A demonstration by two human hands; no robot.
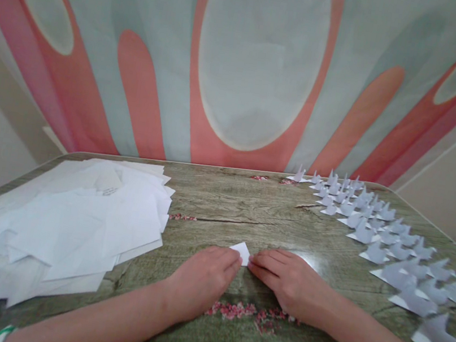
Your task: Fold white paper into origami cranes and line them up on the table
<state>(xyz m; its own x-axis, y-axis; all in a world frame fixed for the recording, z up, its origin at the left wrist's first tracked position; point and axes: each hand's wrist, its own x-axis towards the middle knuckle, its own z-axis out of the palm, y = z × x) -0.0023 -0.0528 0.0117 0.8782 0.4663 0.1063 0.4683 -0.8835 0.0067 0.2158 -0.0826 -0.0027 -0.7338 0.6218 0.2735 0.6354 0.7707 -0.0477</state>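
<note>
A small folded piece of white paper lies on the table in front of me, between my two hands. My left hand has its fingers closed at the paper's left side and covers part of it. At the lower right corner of the paper, my right hand presses with its fingertips together. The paper's top comes to a point, and its lower part is partly hidden by the fingers.
Many loose white sheets are heaped on the left of the wood-patterned table. Along the right side stand rows of folded paper birds. A pink and grey patterned backdrop rises behind the table's far edge.
</note>
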